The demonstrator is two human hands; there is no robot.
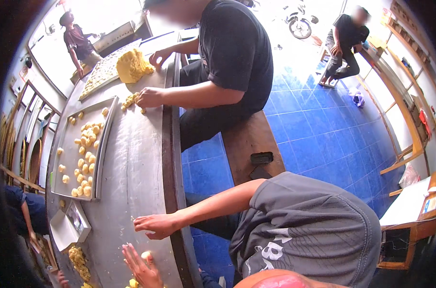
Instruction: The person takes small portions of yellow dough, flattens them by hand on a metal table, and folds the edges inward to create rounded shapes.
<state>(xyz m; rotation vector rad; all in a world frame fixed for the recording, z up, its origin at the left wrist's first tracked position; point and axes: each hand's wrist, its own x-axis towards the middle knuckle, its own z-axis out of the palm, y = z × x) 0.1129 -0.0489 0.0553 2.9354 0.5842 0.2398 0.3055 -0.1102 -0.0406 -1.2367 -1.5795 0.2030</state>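
My left hand (142, 270), at the lower edge, lies with fingers stretched and slightly spread over the metal table (140, 192). White residue shows on its fingertips, and a small pale-yellow dough ball (146, 255) is beside its thumb. Farther up, my right hand (156, 226) hovers palm down near the table's edge. Its fingers are loosely bent, thumb apart, with nothing visible in them; small crumbs lie by the fingertips. More yellow dough pieces (133, 283) show below my left hand, partly cut off by the frame.
A tray (100, 158) holds several dough balls. Beyond it are a large yellow dough mass (133, 66), a second filled tray (95, 85) and a black-shirted person (234, 48) handling dough. Nearer stand a white open box (66, 228) and a dough pile (78, 263). A bench (249, 144) runs alongside.
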